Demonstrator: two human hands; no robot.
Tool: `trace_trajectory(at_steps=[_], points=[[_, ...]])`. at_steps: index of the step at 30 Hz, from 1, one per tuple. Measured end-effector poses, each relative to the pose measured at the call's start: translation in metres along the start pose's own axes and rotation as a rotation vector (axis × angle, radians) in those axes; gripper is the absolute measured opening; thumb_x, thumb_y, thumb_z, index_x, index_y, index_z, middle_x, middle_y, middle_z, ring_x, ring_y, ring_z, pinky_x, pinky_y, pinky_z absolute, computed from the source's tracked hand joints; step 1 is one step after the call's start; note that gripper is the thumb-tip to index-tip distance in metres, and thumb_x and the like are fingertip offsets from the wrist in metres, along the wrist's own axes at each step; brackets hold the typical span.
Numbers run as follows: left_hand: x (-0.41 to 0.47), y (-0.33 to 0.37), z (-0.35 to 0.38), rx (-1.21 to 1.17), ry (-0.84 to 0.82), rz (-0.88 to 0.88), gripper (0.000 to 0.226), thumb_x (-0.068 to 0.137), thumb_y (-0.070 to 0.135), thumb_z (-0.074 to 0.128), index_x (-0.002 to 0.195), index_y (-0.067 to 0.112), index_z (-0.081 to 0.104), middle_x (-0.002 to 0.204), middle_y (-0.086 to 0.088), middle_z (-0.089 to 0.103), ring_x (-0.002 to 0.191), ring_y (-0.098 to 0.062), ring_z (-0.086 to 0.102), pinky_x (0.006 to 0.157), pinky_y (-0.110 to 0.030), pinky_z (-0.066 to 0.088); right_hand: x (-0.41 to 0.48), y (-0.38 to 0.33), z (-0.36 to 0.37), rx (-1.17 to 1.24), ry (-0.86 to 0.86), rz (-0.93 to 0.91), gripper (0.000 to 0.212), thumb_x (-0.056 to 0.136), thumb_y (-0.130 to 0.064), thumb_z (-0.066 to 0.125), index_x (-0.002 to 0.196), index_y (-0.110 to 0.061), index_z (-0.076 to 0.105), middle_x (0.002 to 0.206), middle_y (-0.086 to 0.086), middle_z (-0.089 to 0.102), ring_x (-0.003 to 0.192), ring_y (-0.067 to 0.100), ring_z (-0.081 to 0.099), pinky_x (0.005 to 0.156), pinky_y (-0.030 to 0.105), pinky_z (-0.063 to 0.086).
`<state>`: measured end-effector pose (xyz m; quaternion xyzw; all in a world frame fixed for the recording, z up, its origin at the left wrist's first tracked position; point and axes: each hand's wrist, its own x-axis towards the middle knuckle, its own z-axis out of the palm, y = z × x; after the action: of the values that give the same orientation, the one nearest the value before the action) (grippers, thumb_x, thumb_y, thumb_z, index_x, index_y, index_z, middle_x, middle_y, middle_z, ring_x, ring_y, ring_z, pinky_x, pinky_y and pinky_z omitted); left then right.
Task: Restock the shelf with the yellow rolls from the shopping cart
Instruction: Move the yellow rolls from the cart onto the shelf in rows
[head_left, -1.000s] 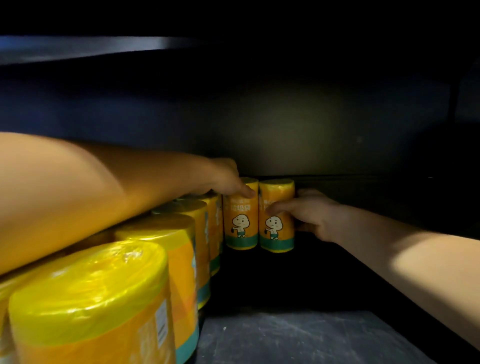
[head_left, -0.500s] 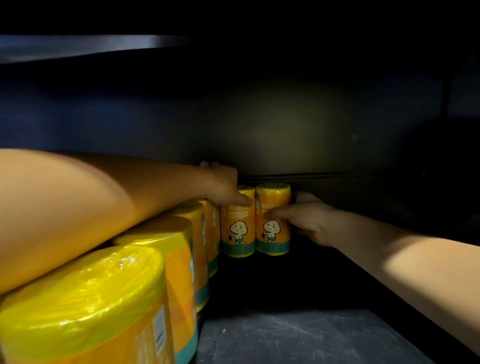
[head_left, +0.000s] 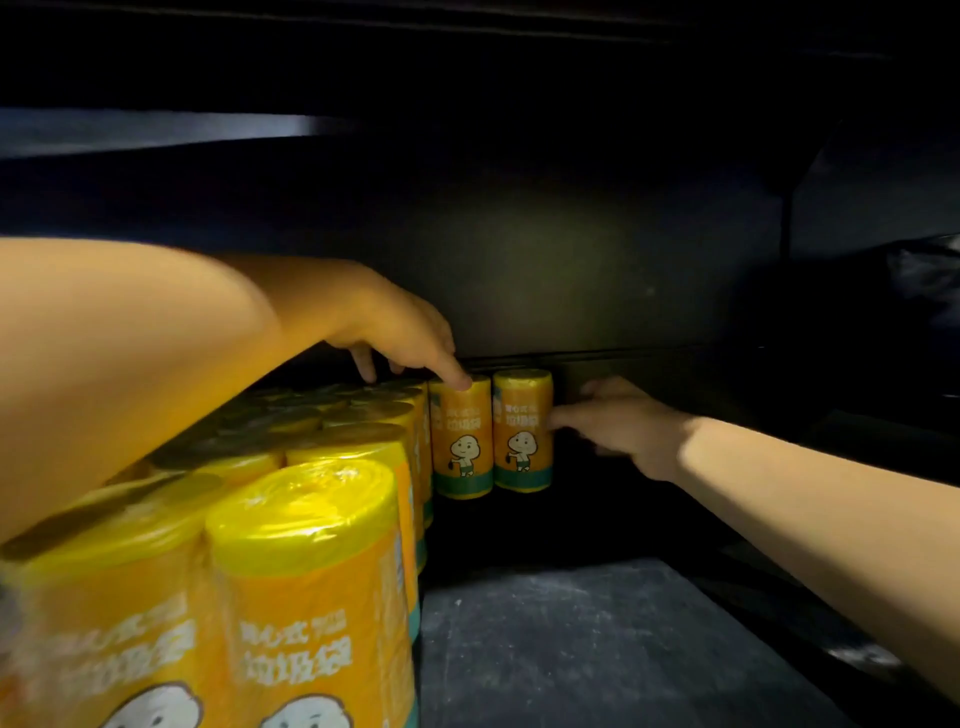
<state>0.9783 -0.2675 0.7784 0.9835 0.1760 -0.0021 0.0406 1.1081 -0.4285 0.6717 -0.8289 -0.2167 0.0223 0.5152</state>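
Observation:
Two yellow rolls stand upright side by side at the back of the dark shelf (head_left: 597, 639): the left roll (head_left: 462, 441) and the right roll (head_left: 522, 431), each with a cartoon figure and a green band. My left hand (head_left: 400, 332) hovers over the stock and one extended finger touches the top of the left roll. My right hand (head_left: 618, 415) has loosened from the right roll; its fingertips touch that roll's right side. Several more yellow rolls (head_left: 311, 571) fill the shelf's left side in rows toward me.
The shelf's back wall (head_left: 545, 270) stands just behind the two rolls. An upper shelf edge (head_left: 156, 127) runs overhead. Bare dusty shelf floor lies to the right of the rows. A dark wrapped bundle (head_left: 924, 275) sits at far right.
My right hand has let go of the right roll and drawn back to its side. My left hand lifted, leaving one finger on the left roll's top. The view shifted back slightly.

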Motion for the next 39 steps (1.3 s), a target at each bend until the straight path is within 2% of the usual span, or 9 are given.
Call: trace_trajectory(at_steps=[2, 4, 10, 15, 21, 24, 31, 34, 39], points=[[-0.010, -0.001, 0.001, -0.009, 0.063, 0.027, 0.061, 0.089, 0.048, 0.064, 0.143, 0.023, 0.047, 0.137, 0.000, 0.049, 0.119, -0.020, 0.051, 0.096, -0.040, 0.054, -0.009, -0.004, -0.005, 0.037, 0.017, 0.005, 0.077, 0.078, -0.032, 0.080, 0.144, -0.016, 0.043, 0.132, 0.007, 0.056, 0.118, 0.022, 0.056, 0.098, 0.039, 0.051], [-0.019, -0.006, 0.002, -0.042, 0.111, 0.053, 0.059, 0.088, 0.048, 0.066, 0.139, 0.024, 0.050, 0.135, 0.002, 0.052, 0.116, -0.018, 0.054, 0.092, -0.038, 0.056, -0.022, -0.009, -0.009, 0.094, 0.023, -0.021, 0.074, 0.079, -0.029, 0.080, 0.143, -0.017, 0.045, 0.136, 0.007, 0.055, 0.122, 0.023, 0.055, 0.101, 0.042, 0.050], [-0.068, -0.011, 0.005, -0.150, 0.336, 0.179, 0.041, 0.088, 0.044, 0.067, 0.124, 0.025, 0.061, 0.119, 0.006, 0.062, 0.104, -0.015, 0.060, 0.084, -0.033, 0.057, -0.067, -0.012, -0.009, 0.199, 0.108, -0.157, 0.047, 0.078, -0.026, 0.079, 0.121, -0.021, 0.060, 0.119, 0.007, 0.064, 0.108, 0.025, 0.062, 0.095, 0.045, 0.054], [-0.124, -0.012, 0.011, -0.239, 0.527, 0.266, 0.026, 0.086, 0.045, 0.069, 0.109, 0.034, 0.064, 0.102, 0.012, 0.068, 0.091, -0.006, 0.064, 0.075, -0.023, 0.051, -0.129, -0.025, -0.012, 0.251, 0.151, -0.330, 0.031, 0.087, -0.021, 0.073, 0.116, -0.021, 0.061, 0.107, 0.002, 0.067, 0.098, 0.015, 0.066, 0.077, 0.028, 0.057], [-0.207, -0.007, 0.042, -0.393, 0.716, 0.469, 0.017, 0.086, 0.037, 0.068, 0.103, 0.037, 0.065, 0.094, 0.014, 0.067, 0.090, 0.000, 0.064, 0.072, -0.020, 0.051, -0.212, -0.036, -0.020, 0.376, 0.250, -0.588, 0.019, 0.089, -0.020, 0.069, 0.106, -0.025, 0.065, 0.095, 0.001, 0.069, 0.092, 0.015, 0.068, 0.088, 0.041, 0.058], [-0.250, 0.001, 0.063, -0.461, 0.813, 0.553, 0.012, 0.088, 0.033, 0.067, 0.100, 0.034, 0.066, 0.093, 0.014, 0.068, 0.092, -0.001, 0.065, 0.074, -0.029, 0.056, -0.256, -0.033, -0.026, 0.407, 0.268, -0.716, 0.016, 0.090, -0.019, 0.068, 0.105, -0.021, 0.066, 0.093, -0.002, 0.068, 0.092, 0.014, 0.066, 0.086, 0.038, 0.058], [-0.336, 0.033, 0.125, -0.668, 0.889, 0.675, 0.016, 0.086, 0.028, 0.063, 0.102, 0.023, 0.065, 0.094, 0.006, 0.067, 0.096, -0.018, 0.065, 0.077, -0.034, 0.055, -0.350, -0.010, -0.017, 0.515, 0.185, -0.913, 0.011, 0.092, -0.007, 0.064, 0.103, -0.008, 0.062, 0.090, 0.001, 0.065, 0.085, 0.016, 0.064, 0.075, 0.021, 0.052], [-0.365, 0.041, 0.158, -0.704, 0.896, 0.665, 0.018, 0.088, 0.025, 0.062, 0.105, 0.022, 0.064, 0.098, 0.004, 0.066, 0.102, -0.026, 0.064, 0.080, -0.037, 0.053, -0.385, 0.005, -0.003, 0.597, 0.092, -0.957, 0.012, 0.090, -0.006, 0.065, 0.101, -0.004, 0.060, 0.091, 0.005, 0.064, 0.084, 0.013, 0.063, 0.076, 0.020, 0.051], [-0.408, 0.038, 0.211, -0.797, 0.896, 0.547, 0.018, 0.087, 0.023, 0.062, 0.105, 0.022, 0.065, 0.100, 0.004, 0.066, 0.103, -0.028, 0.062, 0.081, -0.042, 0.051, -0.433, 0.027, 0.029, 0.703, -0.047, -0.914, 0.012, 0.086, -0.015, 0.060, 0.097, -0.010, 0.062, 0.088, 0.002, 0.065, 0.082, 0.018, 0.064, 0.073, 0.025, 0.051]])
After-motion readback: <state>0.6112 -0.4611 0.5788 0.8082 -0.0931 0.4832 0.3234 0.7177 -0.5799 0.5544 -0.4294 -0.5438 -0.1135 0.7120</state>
